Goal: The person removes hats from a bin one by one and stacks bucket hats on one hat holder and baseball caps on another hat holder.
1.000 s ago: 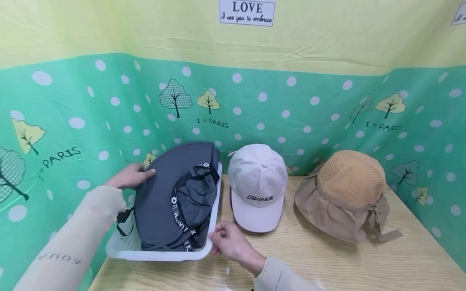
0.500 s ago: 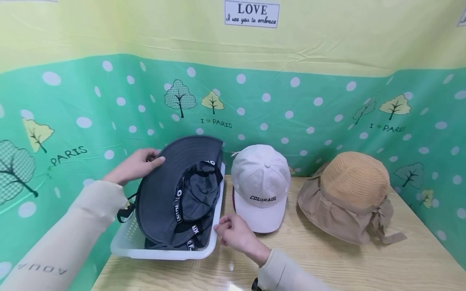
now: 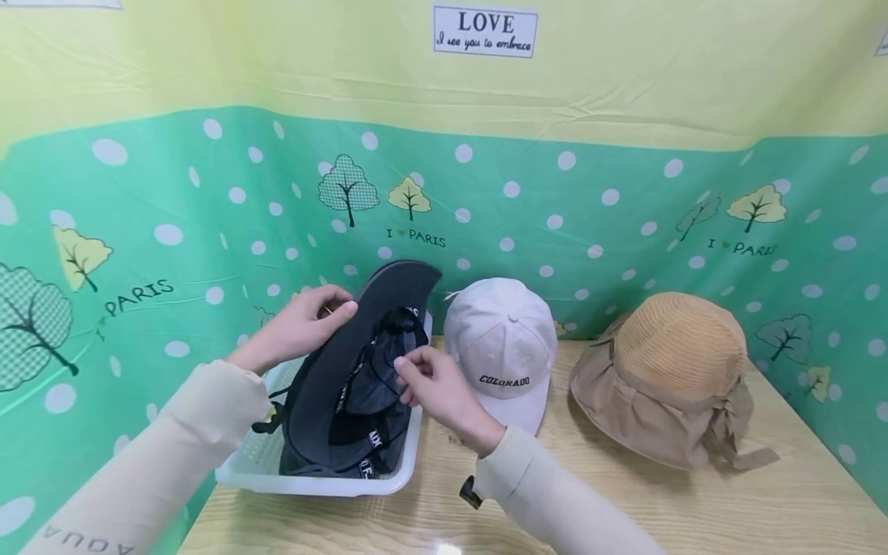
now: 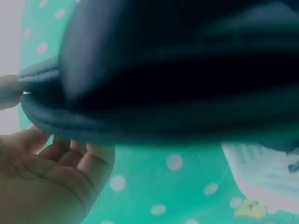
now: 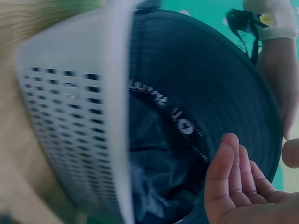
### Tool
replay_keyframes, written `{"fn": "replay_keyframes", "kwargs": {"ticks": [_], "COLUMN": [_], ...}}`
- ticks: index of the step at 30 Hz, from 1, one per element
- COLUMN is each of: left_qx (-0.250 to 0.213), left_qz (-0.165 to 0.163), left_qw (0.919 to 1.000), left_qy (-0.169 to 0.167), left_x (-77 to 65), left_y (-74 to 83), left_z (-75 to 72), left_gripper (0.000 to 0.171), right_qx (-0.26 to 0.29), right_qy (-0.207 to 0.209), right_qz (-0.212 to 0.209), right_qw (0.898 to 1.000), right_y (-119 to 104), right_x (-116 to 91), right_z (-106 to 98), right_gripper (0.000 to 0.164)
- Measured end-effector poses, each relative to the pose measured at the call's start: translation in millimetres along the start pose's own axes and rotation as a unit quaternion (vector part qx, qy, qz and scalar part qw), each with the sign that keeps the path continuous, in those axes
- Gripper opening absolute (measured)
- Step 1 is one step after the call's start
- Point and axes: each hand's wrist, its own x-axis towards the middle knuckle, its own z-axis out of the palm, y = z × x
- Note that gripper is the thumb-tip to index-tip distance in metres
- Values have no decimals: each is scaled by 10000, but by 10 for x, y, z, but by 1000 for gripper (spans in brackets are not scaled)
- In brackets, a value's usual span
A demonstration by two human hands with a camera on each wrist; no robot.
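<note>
A dark grey-blue wide-brimmed sun hat stands tilted in a white perforated basket, its inside facing right. My left hand pinches the brim's upper left edge; thumb and fingers lie on either side of it in the left wrist view, where the brim is blurred. My right hand hovers over the basket's right rim, in front of the crown's inside. Its fingers are loosely bent and hold nothing. Lettered bands show low in the basket; whether a second hat lies beneath, I cannot tell.
A white cap lettered COLORADO sits on the wooden table, right of the basket. Farther right lies a tan straw hat with a cloth brim and bow. A patterned green curtain hangs behind.
My left hand has moved right and lifted the sun hat's brim, tipping it more upright. My right hand has left the basket's front right rim and moved up towards the hat's inside.
</note>
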Motion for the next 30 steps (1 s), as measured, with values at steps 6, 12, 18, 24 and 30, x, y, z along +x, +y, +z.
{"fn": "replay_keyframes", "kwargs": {"ticks": [6,12,18,24,30], "left_qx": [-119,100,252,202,430], "left_qz": [250,482,570,527,538], "left_qw": [9996,9987,9977,9983,9970], "left_qy": [-83,-159,-269,-130,353], "left_x": [-1,-17,-31,-35,-41], "left_y": [148,251,317,307,298], "left_z": [176,308,385,390,309], "left_gripper": [32,31,37,32,24], "right_qx": [616,1143,1306,1188,1091], "right_qy": [64,108,162,399,603], "right_qz": [-17,65,83,101,98], "right_qw": [9981,9934,9913,9921,9921], "right_y": [-154,-216,-198,-153,-95], "right_x": [109,174,191,170,108], "right_z": [13,-19,-35,-30,-71], "right_gripper": [35,34,29,18,12]}}
